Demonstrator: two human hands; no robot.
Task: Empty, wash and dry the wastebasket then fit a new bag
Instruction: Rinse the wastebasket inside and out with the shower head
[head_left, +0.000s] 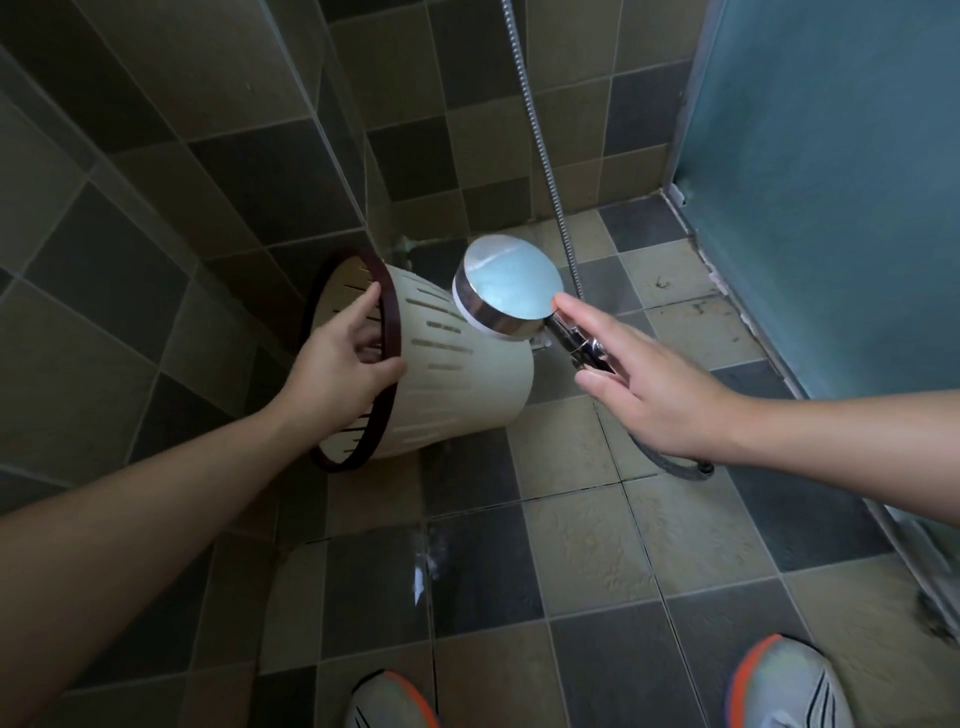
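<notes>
A cream wastebasket with slotted sides and a dark brown rim is held on its side above the tiled floor, its mouth turned left toward the wall. My left hand grips the rim, fingers inside and thumb on the outer wall. A round chrome shower head hovers just over the basket's base end. My right hand holds its handle, which runs under the palm, with the fingers stretched out along it. No water shows.
A metal hose hangs down the tiled corner and loops out below my right wrist. A frosted glass door closes the right side. The floor tiles look wet. My two shoes stand at the bottom edge.
</notes>
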